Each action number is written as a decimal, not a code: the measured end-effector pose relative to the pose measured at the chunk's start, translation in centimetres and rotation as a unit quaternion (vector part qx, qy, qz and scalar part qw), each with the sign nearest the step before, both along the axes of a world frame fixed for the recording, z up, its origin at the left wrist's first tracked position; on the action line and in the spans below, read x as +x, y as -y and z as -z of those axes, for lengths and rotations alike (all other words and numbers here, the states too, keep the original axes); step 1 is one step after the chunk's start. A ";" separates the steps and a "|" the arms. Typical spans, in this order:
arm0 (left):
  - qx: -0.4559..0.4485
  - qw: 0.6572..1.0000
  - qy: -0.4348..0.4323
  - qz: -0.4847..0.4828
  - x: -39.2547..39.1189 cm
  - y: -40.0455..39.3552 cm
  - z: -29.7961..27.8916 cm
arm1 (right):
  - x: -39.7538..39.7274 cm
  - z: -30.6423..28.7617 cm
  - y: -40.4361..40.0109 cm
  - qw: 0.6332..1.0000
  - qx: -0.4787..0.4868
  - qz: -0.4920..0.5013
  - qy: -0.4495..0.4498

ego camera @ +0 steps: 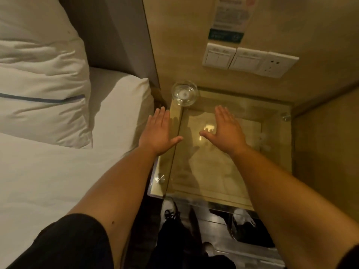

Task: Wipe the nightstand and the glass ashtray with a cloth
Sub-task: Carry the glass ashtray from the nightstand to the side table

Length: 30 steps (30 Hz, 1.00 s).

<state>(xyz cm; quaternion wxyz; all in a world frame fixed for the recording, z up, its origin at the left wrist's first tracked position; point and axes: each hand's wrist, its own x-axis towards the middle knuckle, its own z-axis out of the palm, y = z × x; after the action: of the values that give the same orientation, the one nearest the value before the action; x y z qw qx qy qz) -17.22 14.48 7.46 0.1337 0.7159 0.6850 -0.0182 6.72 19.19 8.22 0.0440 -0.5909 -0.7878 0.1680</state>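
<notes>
Hovering flat and empty, both hands are showing that no wiping is under way: the left hand point(158, 131) and right hand point(227, 129) are spreading open fingers just short of the ashtray point(184, 93), gripping nothing. No cloth is appearing anywhere, so both the nightstand point(272, 152) and ashtray are probably waiting to be wiped. The ashtray is sitting at the nightstand's far left corner. The glass top is reflecting glare; a bed point(58, 171) is lying left of the ashtray, wall switches point(233, 57) beyond it.
</notes>
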 end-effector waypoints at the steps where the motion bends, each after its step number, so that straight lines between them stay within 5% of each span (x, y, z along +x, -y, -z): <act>1: -0.005 1.000 0.004 -0.001 -0.4 -0.8 0.5 | -0.7 0.6 -0.7 1.000 -0.005 0.004 -0.005; 18: -0.006 0.984 0.174 -0.022 -2.6 -15.9 8.0 | -6.8 9.9 -13.7 0.996 -0.059 -0.027 -0.059; 23: 0.008 0.958 0.286 -0.033 -2.6 -16.2 8.1 | -6.8 10.4 -13.9 0.992 -0.056 -0.013 -0.110; 30: -0.015 0.944 0.327 -0.026 -1.6 -15.5 6.7 | -5.8 8.9 -12.3 0.990 -0.045 0.000 -0.137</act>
<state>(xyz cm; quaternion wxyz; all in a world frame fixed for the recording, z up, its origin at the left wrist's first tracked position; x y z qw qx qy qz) -18.78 30.00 0.78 0.3619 0.6624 0.6213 0.2103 0.95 31.50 -0.71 0.1252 -0.5635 -0.7661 0.2826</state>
